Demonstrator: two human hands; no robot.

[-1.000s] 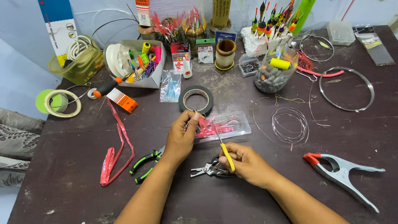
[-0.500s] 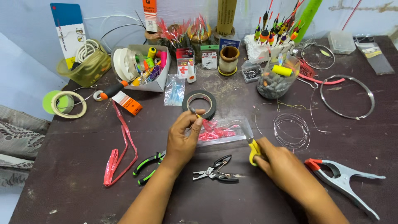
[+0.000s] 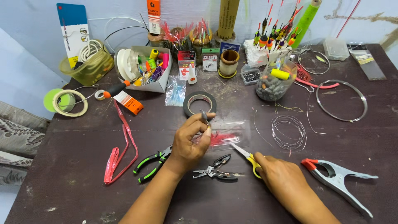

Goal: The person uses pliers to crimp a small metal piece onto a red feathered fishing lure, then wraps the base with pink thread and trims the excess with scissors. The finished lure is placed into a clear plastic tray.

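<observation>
Since the earlier frame, the right hand has taken up the yellow-handled scissors, which now lie along the worktop with the blades pointing up and left toward the clear plastic packet of red pieces. The fingers are closed around the yellow handle. The left hand has shifted little; its thumb and fingertips are pinched together on a small grey metal piece, held raised just in front of the roll of black tape. The piece is too small to identify further. Between the two hands, the small black pliers rest untouched on the worktop, and the green-handled pliers lie just left of the left wrist. The large spring clamp with red tips lies to the right of the right hand, apart from it. A coil of thin wire sits beyond the scissors. The change indicates that the cutting tool is now in hand while the small piece is held ready.
</observation>
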